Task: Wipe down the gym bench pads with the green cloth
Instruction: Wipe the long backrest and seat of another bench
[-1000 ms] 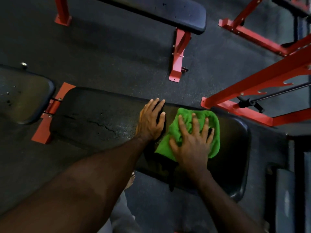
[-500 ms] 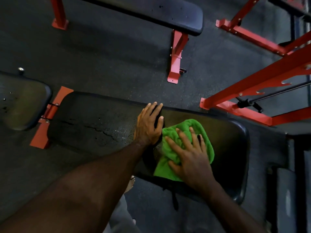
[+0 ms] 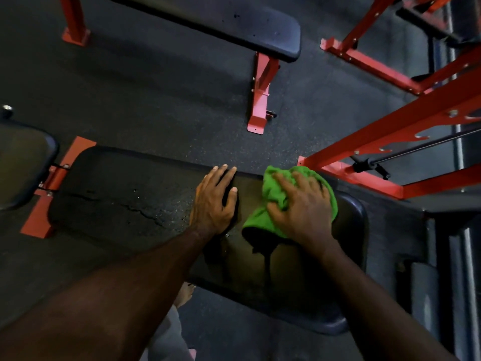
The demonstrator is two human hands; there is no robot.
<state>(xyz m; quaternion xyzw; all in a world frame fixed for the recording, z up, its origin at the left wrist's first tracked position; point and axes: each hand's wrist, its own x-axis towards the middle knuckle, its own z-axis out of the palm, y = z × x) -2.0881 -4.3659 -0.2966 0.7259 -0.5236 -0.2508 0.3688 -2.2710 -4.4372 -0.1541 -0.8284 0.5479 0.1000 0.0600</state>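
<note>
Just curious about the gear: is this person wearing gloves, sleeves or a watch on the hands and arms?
No. The left hand and right hand are bare, without gloves, rings or a watch that shows. Both forearms are uncovered as far as the picture's edge, with no sleeves in view.

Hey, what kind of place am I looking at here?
Most likely a gym's free-weight area. A person wipes a black padded bench with a green cloth; a second bench stands on red steel legs, and a red rack carries a barbell over speckled rubber flooring.
</note>
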